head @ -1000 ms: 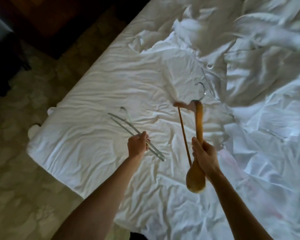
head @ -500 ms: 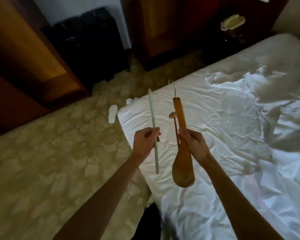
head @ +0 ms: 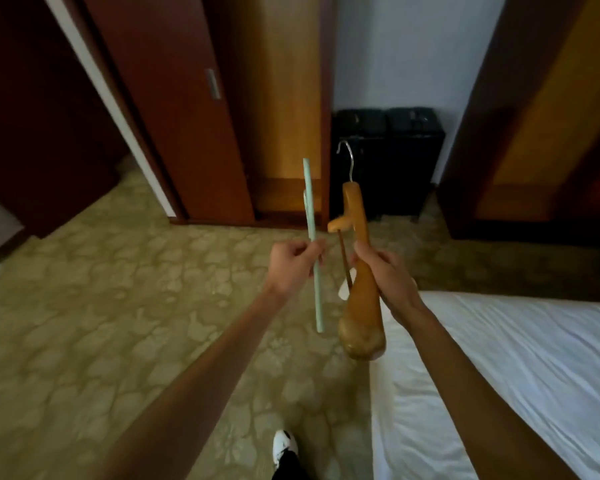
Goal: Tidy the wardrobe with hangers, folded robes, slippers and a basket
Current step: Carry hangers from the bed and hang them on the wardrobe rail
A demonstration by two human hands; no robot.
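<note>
My left hand (head: 293, 263) grips a thin pale green hanger (head: 311, 237), seen edge-on and held upright in front of me. My right hand (head: 387, 271) grips a thick wooden hanger (head: 359, 278) with a metal hook (head: 349, 157) pointing up. Both hangers are held side by side above the carpet. Ahead stands the wardrobe (head: 284, 109) with its dark sliding door (head: 174, 109) pushed to the left and a lit wooden interior showing. A white slipper (head: 345, 289) peeks out on the floor behind the wooden hanger.
The bed with white sheets (head: 516, 368) fills the lower right. A black suitcase (head: 388, 161) stands against the wall right of the wardrobe. More wooden panelling (head: 548, 116) rises at the right. Patterned carpet (head: 118, 306) covers the floor, and my shoe (head: 284, 445) shows below.
The view has swung from the bed to the wardrobe. Both hands lifted the hangers off the sheets and carry them upright, now facing the open wardrobe.
</note>
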